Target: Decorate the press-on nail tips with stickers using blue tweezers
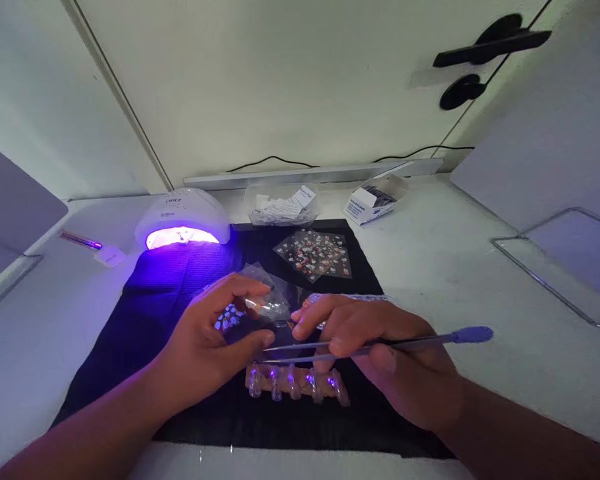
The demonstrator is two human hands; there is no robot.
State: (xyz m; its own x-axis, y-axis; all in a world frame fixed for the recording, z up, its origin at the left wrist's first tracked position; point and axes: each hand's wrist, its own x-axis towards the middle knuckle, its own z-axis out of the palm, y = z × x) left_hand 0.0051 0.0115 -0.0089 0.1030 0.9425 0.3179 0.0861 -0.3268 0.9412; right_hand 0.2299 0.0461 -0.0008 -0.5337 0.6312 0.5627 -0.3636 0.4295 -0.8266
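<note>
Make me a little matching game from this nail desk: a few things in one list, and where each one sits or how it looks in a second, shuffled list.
Things:
1. nail lamp
2. tweezers
3. sticker sheet
4. small white box

Place or state:
A. lying flat on the black mat, beyond the hands
B. open, on the white table near the wall
C. glowing purple at the mat's far left corner
D. held in the right hand

Pairs: 1-C, 2-D, 3-A, 4-B
</note>
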